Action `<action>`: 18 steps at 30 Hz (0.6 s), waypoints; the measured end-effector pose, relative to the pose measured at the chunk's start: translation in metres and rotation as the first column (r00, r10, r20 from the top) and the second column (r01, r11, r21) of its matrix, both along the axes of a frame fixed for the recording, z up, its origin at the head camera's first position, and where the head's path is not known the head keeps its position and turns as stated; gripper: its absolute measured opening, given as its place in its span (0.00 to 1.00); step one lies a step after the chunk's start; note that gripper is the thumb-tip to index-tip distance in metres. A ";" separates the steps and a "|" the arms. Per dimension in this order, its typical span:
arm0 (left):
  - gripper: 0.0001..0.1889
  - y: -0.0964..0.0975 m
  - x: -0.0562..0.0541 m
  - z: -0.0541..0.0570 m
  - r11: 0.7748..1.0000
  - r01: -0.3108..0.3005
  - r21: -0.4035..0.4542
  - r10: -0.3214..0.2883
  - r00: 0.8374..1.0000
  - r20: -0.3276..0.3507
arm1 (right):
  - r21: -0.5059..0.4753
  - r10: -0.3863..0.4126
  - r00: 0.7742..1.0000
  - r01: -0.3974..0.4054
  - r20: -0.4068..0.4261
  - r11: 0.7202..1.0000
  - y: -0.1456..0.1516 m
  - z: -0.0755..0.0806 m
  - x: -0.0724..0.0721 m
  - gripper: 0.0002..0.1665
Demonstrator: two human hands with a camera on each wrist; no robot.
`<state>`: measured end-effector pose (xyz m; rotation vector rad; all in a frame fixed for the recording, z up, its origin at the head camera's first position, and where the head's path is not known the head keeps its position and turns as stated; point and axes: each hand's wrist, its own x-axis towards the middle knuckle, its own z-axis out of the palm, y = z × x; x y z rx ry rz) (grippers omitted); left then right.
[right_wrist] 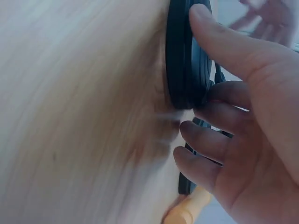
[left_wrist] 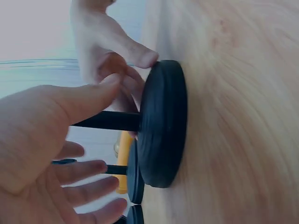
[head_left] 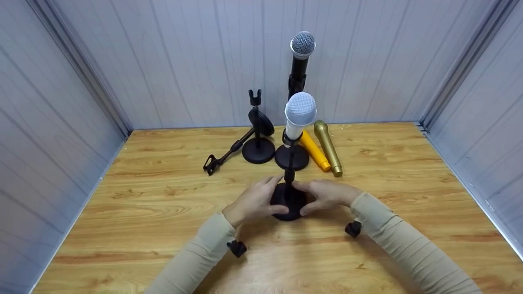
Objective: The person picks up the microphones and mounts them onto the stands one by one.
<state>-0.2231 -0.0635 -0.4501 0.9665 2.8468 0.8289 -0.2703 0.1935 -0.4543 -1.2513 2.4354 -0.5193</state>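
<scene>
A white microphone (head_left: 300, 111) stands upright in the clip of a black desktop microphone stand (head_left: 289, 204) near the middle of the table. My right hand (head_left: 329, 194) holds the right side of its round base, the thumb on the rim and curved fingers along the edge, as the right wrist view shows. On the other side, my left hand (head_left: 255, 202) is spread beside the base and stem. In the left wrist view its fingers (left_wrist: 91, 189) are apart from the stand's base (left_wrist: 163, 123), with nothing between them.
Behind stands a second stand with a black microphone (head_left: 300, 61). Left of it are an upright stand without a microphone (head_left: 258, 151) and a tipped-over stand (head_left: 237, 145). An orange microphone (head_left: 314, 151) and a gold microphone (head_left: 329, 149) lie to the right. Pale panels (head_left: 196, 61) enclose the table.
</scene>
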 end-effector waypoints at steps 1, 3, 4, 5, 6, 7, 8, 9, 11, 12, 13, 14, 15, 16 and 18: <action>0.48 -0.001 0.001 -0.001 1.000 -0.007 -0.025 0.008 1.000 0.023 | -0.003 -0.005 1.000 0.005 -0.006 1.000 0.002 0.002 0.001 0.49; 0.48 -0.001 0.002 -0.003 0.998 -0.003 -0.059 0.006 0.999 0.051 | -0.015 -0.009 1.000 0.008 -0.020 1.000 0.006 0.003 0.002 0.47; 0.47 -0.001 0.001 -0.004 0.998 0.005 -0.068 -0.002 0.999 0.053 | -0.018 -0.008 0.999 0.008 -0.034 1.000 0.007 0.004 0.003 0.45; 0.47 0.000 0.001 -0.006 0.997 0.016 -0.078 -0.012 0.998 0.054 | -0.021 -0.007 0.999 0.006 -0.049 1.000 0.008 0.004 0.003 0.43; 0.47 0.000 0.001 -0.007 0.996 0.028 -0.081 -0.023 0.998 0.055 | -0.023 -0.006 0.998 0.005 -0.061 1.000 0.009 0.003 0.004 0.41; 0.48 0.001 0.001 -0.008 0.995 0.038 -0.087 -0.034 0.998 0.056 | -0.023 -0.007 0.997 0.006 -0.077 1.000 0.009 0.003 0.005 0.40; 0.48 0.001 0.001 -0.009 0.995 0.047 -0.093 -0.042 0.998 0.055 | -0.023 -0.005 0.995 0.003 -0.099 1.000 0.009 0.002 0.005 0.39; 0.49 0.002 0.001 -0.011 0.993 0.051 -0.102 -0.046 0.998 0.053 | -0.021 -0.005 0.993 0.003 -0.118 1.000 0.009 0.001 0.006 0.39; 0.50 0.003 0.002 -0.013 0.991 0.051 -0.124 -0.045 0.998 0.050 | -0.019 -0.005 0.988 0.003 -0.153 1.000 0.008 -0.001 0.008 0.39; 0.50 0.004 0.002 -0.014 0.989 0.048 -0.137 -0.042 0.998 0.048 | -0.018 -0.006 0.986 0.003 -0.168 1.000 0.008 -0.003 0.009 0.39; 0.51 0.004 0.002 -0.015 0.988 0.047 -0.150 -0.040 0.998 0.044 | -0.016 -0.004 0.983 0.001 -0.185 1.000 0.008 -0.004 0.009 0.38; 0.50 0.004 0.003 -0.015 0.986 0.045 -0.160 -0.039 0.998 0.039 | -0.016 -0.002 0.980 -0.001 -0.199 1.000 0.007 -0.005 0.010 0.38; 0.50 0.005 0.003 -0.015 0.985 0.044 -0.168 -0.038 0.999 0.034 | -0.015 -0.002 0.979 -0.001 -0.202 1.000 0.007 -0.005 0.010 0.37; 0.50 0.005 0.003 -0.015 0.983 0.043 -0.177 -0.038 0.999 0.029 | -0.015 0.000 0.978 -0.003 -0.208 1.000 0.006 -0.005 0.010 0.36; 0.49 0.005 0.004 -0.015 0.981 0.040 -0.190 -0.036 0.999 0.023 | -0.012 0.001 0.977 -0.004 -0.214 1.000 0.005 -0.005 0.010 0.36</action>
